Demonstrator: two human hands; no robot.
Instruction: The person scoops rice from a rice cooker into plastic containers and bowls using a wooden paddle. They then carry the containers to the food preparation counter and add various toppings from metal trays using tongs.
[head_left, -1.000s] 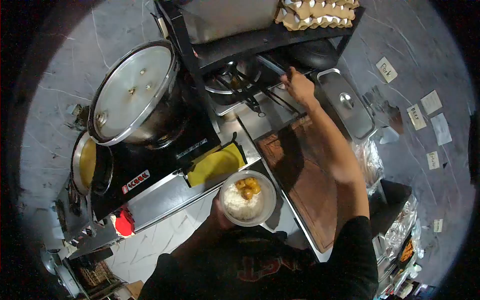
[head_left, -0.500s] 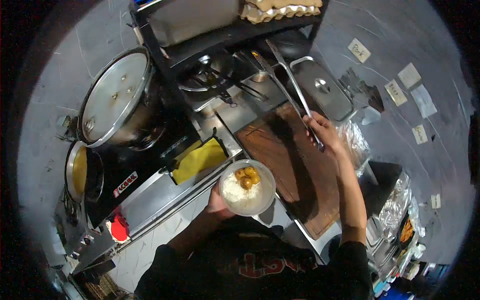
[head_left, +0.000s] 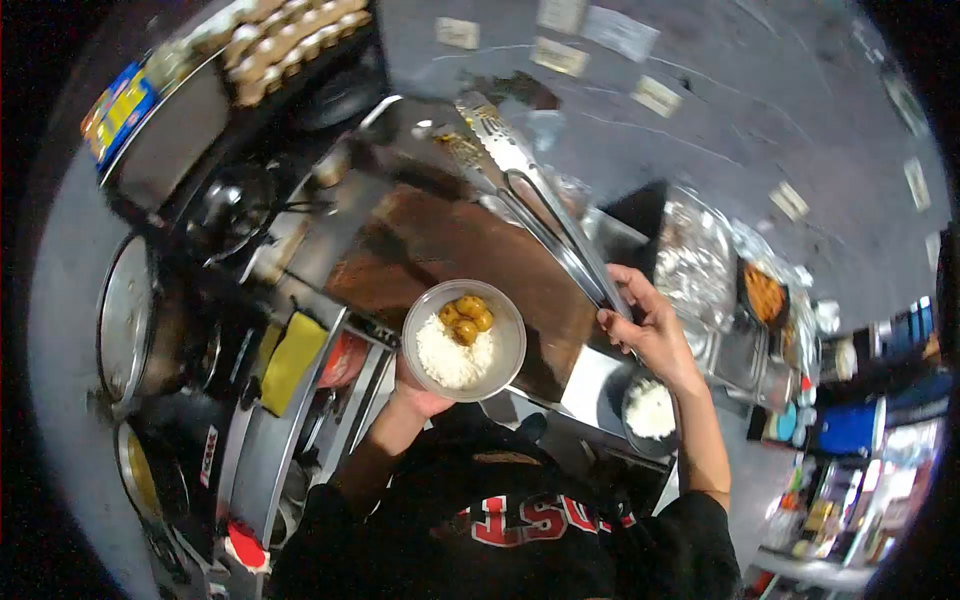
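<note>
My left hand (head_left: 418, 392) holds a round clear plastic bowl (head_left: 506, 372) from below and the side. In it lie white rice (head_left: 455, 360) and a small heap of yellow-brown sauced balls (head_left: 468, 318), whose exact kind I cannot make out. My right hand (head_left: 652, 325) is closed around the handle end of long metal tongs (head_left: 560, 235). The tongs' jaws are apart, point to the upper left and carry smears of sauce. Beneath the bowl and tongs lies a brown wooden cutting board (head_left: 450, 240).
Right of the board stand a dark bowl of rice (head_left: 650, 410), a foil-covered tray (head_left: 695, 255) and a container of orange food (head_left: 765, 295). A yellow cloth (head_left: 293, 362) hangs at left, near a large lidded pot (head_left: 125, 320). Egg cartons (head_left: 295, 40) sit on the shelf.
The view has turned to the right, bringing the rice bowl and foil-covered tray into fuller sight. Both hands keep hold of the bowl and tongs. The tongs now look closer.
</note>
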